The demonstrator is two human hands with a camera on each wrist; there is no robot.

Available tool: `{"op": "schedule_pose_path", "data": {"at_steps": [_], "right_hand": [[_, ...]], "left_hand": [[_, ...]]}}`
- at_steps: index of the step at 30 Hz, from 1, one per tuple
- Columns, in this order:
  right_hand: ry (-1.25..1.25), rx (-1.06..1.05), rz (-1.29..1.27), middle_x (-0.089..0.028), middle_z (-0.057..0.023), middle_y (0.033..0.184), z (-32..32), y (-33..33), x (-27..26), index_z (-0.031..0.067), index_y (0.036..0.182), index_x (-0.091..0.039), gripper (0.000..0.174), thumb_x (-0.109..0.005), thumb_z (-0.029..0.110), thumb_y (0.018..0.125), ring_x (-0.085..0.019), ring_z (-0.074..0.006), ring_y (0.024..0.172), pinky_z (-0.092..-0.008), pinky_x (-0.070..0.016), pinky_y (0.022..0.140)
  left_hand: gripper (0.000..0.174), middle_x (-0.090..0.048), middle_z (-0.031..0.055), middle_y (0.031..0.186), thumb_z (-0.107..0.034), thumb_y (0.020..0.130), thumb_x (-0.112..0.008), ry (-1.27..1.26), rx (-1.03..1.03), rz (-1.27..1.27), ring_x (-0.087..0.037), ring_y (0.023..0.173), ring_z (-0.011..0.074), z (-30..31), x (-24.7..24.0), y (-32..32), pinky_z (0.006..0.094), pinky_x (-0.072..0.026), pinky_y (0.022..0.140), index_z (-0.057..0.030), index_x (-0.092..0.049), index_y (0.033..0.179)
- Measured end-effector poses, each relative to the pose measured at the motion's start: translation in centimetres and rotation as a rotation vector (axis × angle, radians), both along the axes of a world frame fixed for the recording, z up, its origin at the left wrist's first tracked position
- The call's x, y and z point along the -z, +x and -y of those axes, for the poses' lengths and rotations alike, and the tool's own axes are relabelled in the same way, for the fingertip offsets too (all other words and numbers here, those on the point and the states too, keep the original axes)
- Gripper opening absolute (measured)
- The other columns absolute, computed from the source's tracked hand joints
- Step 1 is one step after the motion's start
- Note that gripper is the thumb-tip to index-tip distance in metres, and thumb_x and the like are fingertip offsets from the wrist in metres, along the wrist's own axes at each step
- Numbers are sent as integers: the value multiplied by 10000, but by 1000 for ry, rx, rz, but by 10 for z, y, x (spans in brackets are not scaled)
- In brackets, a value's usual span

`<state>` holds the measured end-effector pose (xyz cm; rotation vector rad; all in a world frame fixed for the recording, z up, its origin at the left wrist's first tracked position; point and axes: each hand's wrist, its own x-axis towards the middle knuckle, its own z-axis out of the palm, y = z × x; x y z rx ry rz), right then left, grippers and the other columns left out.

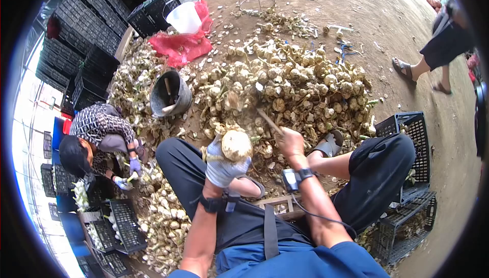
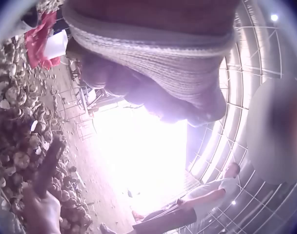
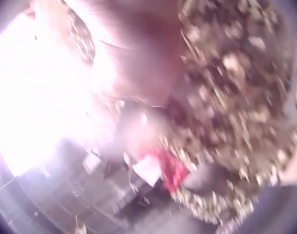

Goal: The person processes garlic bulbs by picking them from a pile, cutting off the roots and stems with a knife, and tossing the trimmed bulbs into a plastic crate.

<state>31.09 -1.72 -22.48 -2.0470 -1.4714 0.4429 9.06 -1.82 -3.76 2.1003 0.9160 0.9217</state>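
Note:
In the head view my left hand [image 1: 224, 163], in a pale knit glove, holds a large garlic bulb [image 1: 237, 145] with its round face up. My bare right hand [image 1: 291, 145] grips a long narrow tool [image 1: 269, 121] that slants up and left over the garlic pile [image 1: 290, 84]; blur hides its far end. The left wrist view shows the gloved left hand [image 2: 158, 78] from close by, and the tool [image 2: 50, 165] as a dark flat strip in the right fist [image 2: 41, 209]. Motion blurs the right hand [image 3: 133, 53] in the right wrist view.
A dark bucket [image 1: 179, 102] with handled tools stands left of the pile, near a red sack [image 1: 178, 48] and white bucket [image 1: 184, 18]. A crouching person [image 1: 102, 130] handles garlic at left. Black crates [image 1: 420, 140] stand at right, where another person [image 1: 443, 43] walks.

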Motion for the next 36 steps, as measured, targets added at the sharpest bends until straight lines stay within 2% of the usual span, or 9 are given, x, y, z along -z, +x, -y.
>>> {"op": "schedule_pose_path", "data": {"at_steps": [2, 6, 13, 20, 27, 31, 34, 35, 36], "right_hand": [[121, 235, -146, -657, -197, 747, 9, 14, 12, 53, 758, -650, 168, -658, 207, 826, -640, -377, 656, -442, -512, 608], [238, 247, -774, -565, 25, 638, -8, -19, -34, 22, 742, -628, 229, -649, 208, 874, -555, -62, 541, -281, -497, 487], [-73, -221, -1756, -533, 20, 664, 7, -78, -116, 48, 827, -604, 316, -758, 320, 873, -454, -82, 492, -311, -546, 558], [123, -157, -1559, -529, 18, 602, -5, -65, -149, 54, 779, -614, 191, -694, 172, 908, -484, -71, 510, -298, -529, 570], [430, -214, -860, -556, -17, 640, -6, -83, -146, -1, 804, -617, 109, -632, 63, 891, -483, -72, 606, -295, -428, 553], [324, -147, -955, -523, -52, 621, -8, -98, -94, -9, 812, -615, 76, -634, 41, 865, -472, -88, 595, -306, -414, 538], [40, -146, -684, -608, -190, 643, 11, -108, -11, -4, 798, -673, 187, -661, 182, 814, -593, -256, 579, -400, -482, 613], [-52, -37, -737, -596, -37, 618, 19, -111, 1, -12, 780, -659, 178, -671, 158, 833, -533, -90, 606, -321, -458, 557], [-46, -20, -620, -617, -63, 628, 20, -105, 13, -9, 801, -673, 180, -681, 168, 831, -556, -114, 603, -328, -469, 572]], "left_hand": [[484, -662, 64, 1215, -296, 909, -616, -355, -32, 355, -641, 1112, 207, -8, 31, -3, 365, -513, 977, -67, -514, 1323], [632, -654, 67, 1185, -323, 839, -765, -384, -85, 427, -635, 1075, 186, -6, 35, 1, 340, -512, 960, -39, -482, 1327], [787, -654, 54, 1165, -398, 724, -891, -547, -120, 863, -623, 1042, 167, -12, 26, 0, 320, -505, 910, -25, -531, 1316], [838, -651, 122, 1196, -393, 726, -885, -538, -176, 923, -648, 1054, 227, -19, 16, -19, 343, -533, 919, -4, -491, 1355], [776, -591, 114, 1319, -436, 818, -774, -737, -157, 1156, -603, 1172, 270, -16, 24, -16, 414, -530, 968, -65, -444, 1414], [739, -599, 135, 1297, -430, 830, -763, -836, -144, 1238, -617, 1137, 269, -10, 26, -9, 412, -534, 966, -54, -462, 1390], [665, -621, 137, 1220, -425, 834, -768, -831, -22, 1362, -654, 1006, 263, -17, 19, -4, 396, -565, 898, -40, -515, 1313], [672, -626, 137, 1184, -450, 813, -788, -806, -100, 1435, -659, 956, 255, -20, 6, -9, 394, -586, 839, -42, -528, 1278], [705, -631, 137, 1168, -428, 793, -818, -783, -203, 1583, -660, 953, 247, -23, 7, -26, 391, -591, 828, -47, -513, 1301]]}}
